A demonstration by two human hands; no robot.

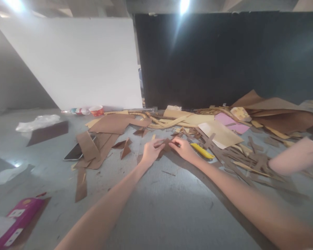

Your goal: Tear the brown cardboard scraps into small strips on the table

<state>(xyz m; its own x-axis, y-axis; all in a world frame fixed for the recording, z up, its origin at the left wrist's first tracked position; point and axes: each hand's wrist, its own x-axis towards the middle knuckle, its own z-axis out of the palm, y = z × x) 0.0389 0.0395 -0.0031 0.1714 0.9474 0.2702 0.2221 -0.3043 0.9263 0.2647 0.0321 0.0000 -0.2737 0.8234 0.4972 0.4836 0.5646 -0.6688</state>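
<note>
Between my two hands, just above the grey tabletop, is a small brown piece of paper or card (pixel 167 146). My left hand (pixel 152 150) pinches its left side with thumb and fingers. On the opposite edge, the fingertips of my right hand (pixel 183 148) close on the same piece. Close to the right hand lies a yellow utility knife (pixel 202 151). Left of my left hand stand folded brown pieces (pixel 125 148). More brown scraps lie under and around my fingers, partly hidden by them.
A phone (pixel 77 151) lies under brown strips at left. Brown sheets (pixel 111 124) and cut strips (pixel 233 166) cover the back and right. A purple packet (pixel 23 217) is at front left. Another person's arm (pixel 294 156) reaches in at right. A red cup (pixel 96 111) stands behind.
</note>
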